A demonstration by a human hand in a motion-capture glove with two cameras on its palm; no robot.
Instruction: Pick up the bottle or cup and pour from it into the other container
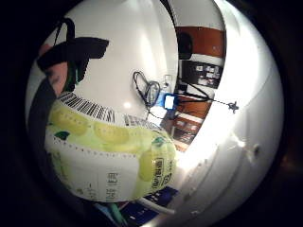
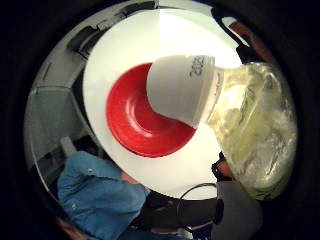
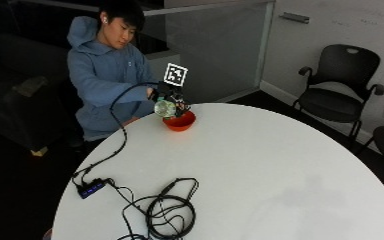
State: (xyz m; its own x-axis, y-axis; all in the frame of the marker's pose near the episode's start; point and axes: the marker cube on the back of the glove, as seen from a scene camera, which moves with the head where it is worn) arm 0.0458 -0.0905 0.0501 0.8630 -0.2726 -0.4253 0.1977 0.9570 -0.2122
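Outside view: person in a blue hoodie seated at the far edge of a round white table. Gloved right hand raised just above a red bowl that sits on the table near that edge. The hand grips a clear plastic bottle with a yellow-green label; bottle tipped over the bowl.

Thumb-side palm view: bottle's white cap still on, cap end pointing down over the red bowl, overlapping the bowl's rim in this view. Cannot tell whether cap touches bowl. Clear bottle body runs back from the cap toward the palm.

Little-finger-side palm view: labelled body of the bottle fills the area next to the palm, barcode and lemon print showing; black glove strap and a finger curled against its side.

Coiled black cable and a small hub lie on the table's near side, well apart from the bowl
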